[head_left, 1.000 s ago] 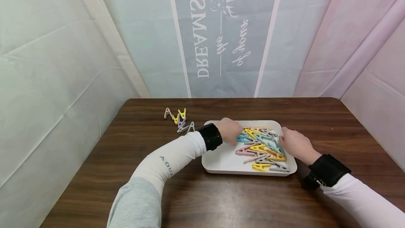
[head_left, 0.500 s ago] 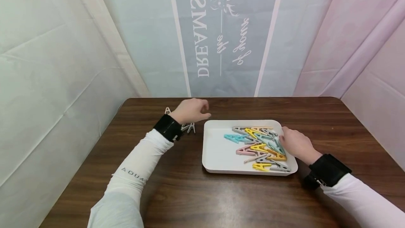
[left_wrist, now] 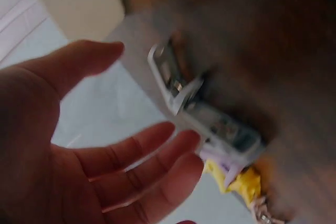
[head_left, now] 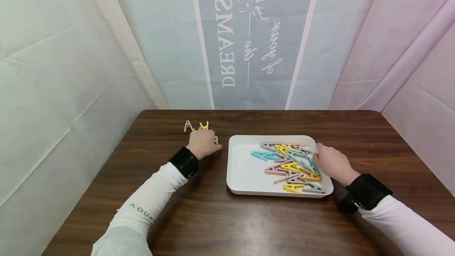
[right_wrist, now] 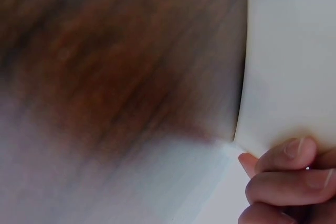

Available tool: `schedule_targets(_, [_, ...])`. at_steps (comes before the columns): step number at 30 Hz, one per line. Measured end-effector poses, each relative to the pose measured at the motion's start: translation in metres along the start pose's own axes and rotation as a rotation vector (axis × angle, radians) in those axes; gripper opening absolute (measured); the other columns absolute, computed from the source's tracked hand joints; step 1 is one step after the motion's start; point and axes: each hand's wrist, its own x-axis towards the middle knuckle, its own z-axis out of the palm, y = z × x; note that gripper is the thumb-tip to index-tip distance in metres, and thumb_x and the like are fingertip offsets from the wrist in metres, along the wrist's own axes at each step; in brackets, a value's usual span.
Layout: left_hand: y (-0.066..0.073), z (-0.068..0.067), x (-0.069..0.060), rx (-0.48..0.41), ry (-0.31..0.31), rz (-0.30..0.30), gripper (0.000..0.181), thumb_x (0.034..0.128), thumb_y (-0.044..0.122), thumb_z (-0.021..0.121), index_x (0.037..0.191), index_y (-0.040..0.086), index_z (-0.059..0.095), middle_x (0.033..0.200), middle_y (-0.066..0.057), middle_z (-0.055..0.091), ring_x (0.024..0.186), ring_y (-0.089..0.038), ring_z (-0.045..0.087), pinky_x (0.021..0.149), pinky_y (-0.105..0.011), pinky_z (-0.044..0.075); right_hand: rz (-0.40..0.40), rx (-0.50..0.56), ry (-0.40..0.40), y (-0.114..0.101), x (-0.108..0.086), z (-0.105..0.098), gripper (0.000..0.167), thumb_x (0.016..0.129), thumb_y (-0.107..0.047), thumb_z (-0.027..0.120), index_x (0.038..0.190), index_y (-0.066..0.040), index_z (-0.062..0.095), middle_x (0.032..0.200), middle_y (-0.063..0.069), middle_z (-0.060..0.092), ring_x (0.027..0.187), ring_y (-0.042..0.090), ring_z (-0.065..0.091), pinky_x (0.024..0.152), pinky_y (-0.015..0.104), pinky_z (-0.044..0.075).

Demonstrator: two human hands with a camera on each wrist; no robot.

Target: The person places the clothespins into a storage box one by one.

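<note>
My left hand [head_left: 203,143] hovers over a small group of clothespins left of the tray, thumb and fingers apart with nothing between them. In the left wrist view, two grey clothespins [left_wrist: 223,127] lie just beyond the fingertips, with purple and yellow [left_wrist: 245,184] ones behind. A pale pink clothespin [head_left: 188,126] lies at the group's far left; my hand partly hides the group in the head view. My right hand [head_left: 334,163] grips the right edge of the white tray [head_left: 245,177], its fingers curled against the outer wall. Several coloured clothespins [head_left: 290,166] lie in the tray's right part.
A dark wood-grain table [head_left: 249,224] carries everything. Behind it hangs a printed cloth backdrop [head_left: 256,90], with pale fabric [head_left: 71,110] at the left side. The tray's raised rim stands right of the loose clothespins.
My left hand has left the tray, where a light blue clothespin now shows, and moved left, then down over the loose clothespins. My right hand stays at the tray's edge.
</note>
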Motion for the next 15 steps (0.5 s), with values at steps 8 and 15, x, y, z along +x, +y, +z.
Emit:
schedule_targets(8, [0.0075, 0.0064, 0.0032, 0.026, -0.01, -0.004, 0.036, 0.0821, 0.039, 0.074, 0.063, 0.012, 0.06, 0.06, 0.0, 0.057, 0.061, -0.017, 0.06, 0.05, -0.037, 0.051, 0.0, -0.004, -0.003, -0.001, -0.0008, -0.0011, 0.044, 0.095, -0.008, 0.057, 0.123, 0.023, 0.042, 0.095, 0.034, 0.06, 0.069, 0.028, 0.059, 0.054, 0.039, 0.049])
schedule_targets(15, [0.0096, 0.0072, 0.0037, 0.021, 0.001, 0.012, 0.031, 0.0824, 0.031, 0.075, 0.064, 0.012, 0.059, 0.061, 0.0, 0.057, 0.06, -0.016, 0.06, 0.048, -0.035, 0.05, 0.003, -0.004, 0.006, -0.0015, 0.0, -0.001, 0.043, 0.095, -0.009, 0.057, 0.122, 0.022, 0.043, 0.093, 0.032, 0.061, 0.066, 0.026, 0.057, 0.052, 0.037, 0.047])
